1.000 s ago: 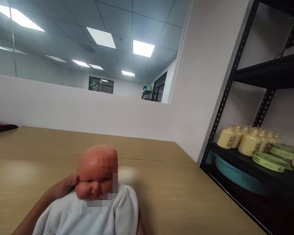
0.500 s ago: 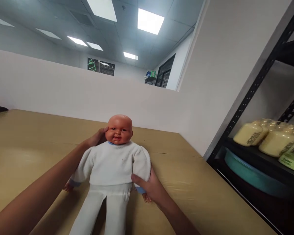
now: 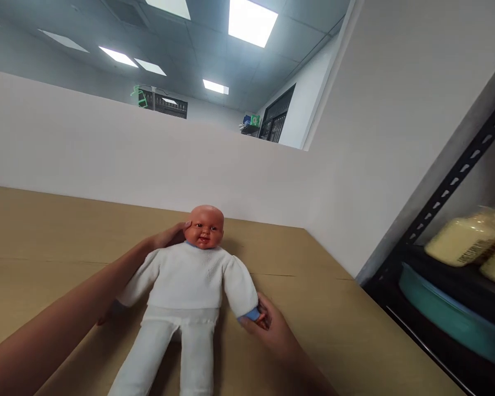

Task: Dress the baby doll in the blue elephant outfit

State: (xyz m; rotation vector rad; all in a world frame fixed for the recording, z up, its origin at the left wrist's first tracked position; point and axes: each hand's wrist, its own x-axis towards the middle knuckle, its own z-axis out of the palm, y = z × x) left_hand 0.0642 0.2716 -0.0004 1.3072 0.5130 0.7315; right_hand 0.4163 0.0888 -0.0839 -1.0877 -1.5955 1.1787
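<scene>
A baby doll [image 3: 185, 280] in a white fleecy top and white trousers lies face up on the brown table, its legs running out of the bottom of the view. At the left side of its head is my left hand [image 3: 171, 236], cupped against it with a fingertip by the temple; the rest of those fingers are hidden behind the head. My right hand [image 3: 274, 324] is wrapped round the doll's blue cuff and small hand, thumb in front. The doll's other arm is partly covered by my left forearm.
The brown tabletop [image 3: 313, 308] meets a low white partition [image 3: 148, 154] behind the doll. To the right stands a black metal rack [image 3: 457, 176] holding a teal basin [image 3: 445, 313] and cream-coloured bottles [image 3: 462, 242] in clear wrap.
My right hand has slid from the doll's sleeve down to its cuff and hand, and that arm now reaches further outward. My left hand stays at the head. The view has shifted slightly.
</scene>
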